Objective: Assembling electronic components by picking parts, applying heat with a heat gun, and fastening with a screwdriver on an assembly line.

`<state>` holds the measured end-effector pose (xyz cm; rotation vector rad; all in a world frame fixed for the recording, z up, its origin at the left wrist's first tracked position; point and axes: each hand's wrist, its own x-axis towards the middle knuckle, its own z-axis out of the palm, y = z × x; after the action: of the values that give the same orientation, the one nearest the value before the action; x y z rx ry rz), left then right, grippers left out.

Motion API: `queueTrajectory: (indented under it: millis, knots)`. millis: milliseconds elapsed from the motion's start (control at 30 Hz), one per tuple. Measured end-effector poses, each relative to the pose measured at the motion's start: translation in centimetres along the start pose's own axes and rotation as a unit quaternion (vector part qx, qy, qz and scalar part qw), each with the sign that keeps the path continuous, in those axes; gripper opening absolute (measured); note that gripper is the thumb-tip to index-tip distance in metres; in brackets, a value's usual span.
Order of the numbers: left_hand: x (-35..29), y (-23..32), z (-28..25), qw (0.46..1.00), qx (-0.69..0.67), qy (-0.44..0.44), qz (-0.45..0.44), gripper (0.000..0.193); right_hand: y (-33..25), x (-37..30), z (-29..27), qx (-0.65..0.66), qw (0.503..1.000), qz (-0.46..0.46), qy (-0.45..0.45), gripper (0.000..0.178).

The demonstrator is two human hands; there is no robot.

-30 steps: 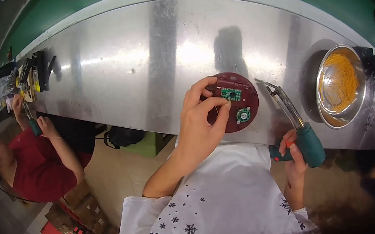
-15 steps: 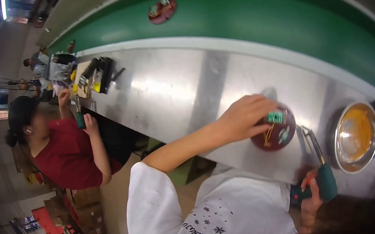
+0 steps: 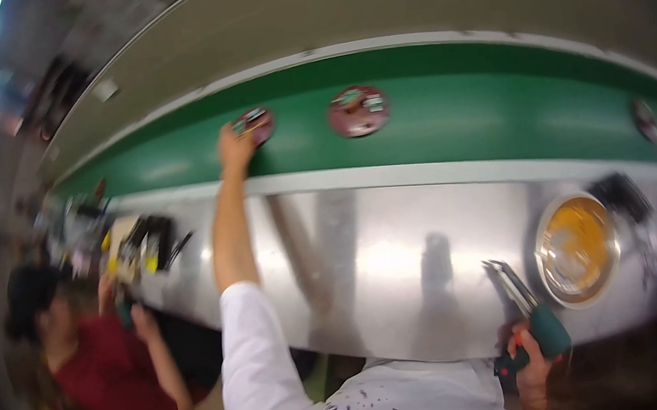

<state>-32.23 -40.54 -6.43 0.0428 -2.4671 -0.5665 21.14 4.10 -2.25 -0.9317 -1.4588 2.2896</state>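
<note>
My left hand (image 3: 234,147), arm stretched far out over the green belt (image 3: 452,108), is closed on the edge of a dark red round disc (image 3: 262,125). Small green parts and a yellow wire show on that disc; whether it rests on the belt I cannot tell. To its right a second dark red disc (image 3: 359,110) lies on the belt, with green circuit boards on its face. Low on the right, my right hand (image 3: 530,363) is wrapped round a green pistol-grip soldering gun (image 3: 549,328). Two metal prongs at its front point up and left over the bench.
A steel bowl (image 3: 542,259) with orange-yellow material inside stands on the metal bench (image 3: 387,238), right of the soldering gun. Behind it is a black object (image 3: 622,197). Another disc (image 3: 645,120) lies farther right on the belt. At left, a co-worker in a red shirt (image 3: 107,367) works beside a tool tray.
My left hand has carried the disc from the bench up and left to the belt. The right hand still holds the soldering gun. The view has shifted and blurred.
</note>
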Motion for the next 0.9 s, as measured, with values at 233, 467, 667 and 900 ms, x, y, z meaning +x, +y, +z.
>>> queueTrajectory:
  millis: [233,467,667,900]
  knots:
    - [-4.7,11.2,-3.9,0.957,-0.140,-0.227,0.110,0.043,0.6,0.9,-0.3,-0.010,1.000,0.012,-0.027,0.017]
    - [-19.5,23.3,-12.4,0.771,-0.229,-0.484,0.345,0.049,-0.7,0.9,-0.2,0.017,0.997,0.036,-0.060,0.017]
    - [-21.8,31.0,-15.2,0.764,-0.187,-0.440,0.434,0.043,-1.1,-0.2,-2.2,0.092,0.992,0.025,-0.078,0.009]
    - [-26.9,41.8,-10.9,0.737,-0.239,-0.312,0.549,0.022,-2.1,-0.1,-6.0,0.176,0.981,-0.057,0.055,0.021]
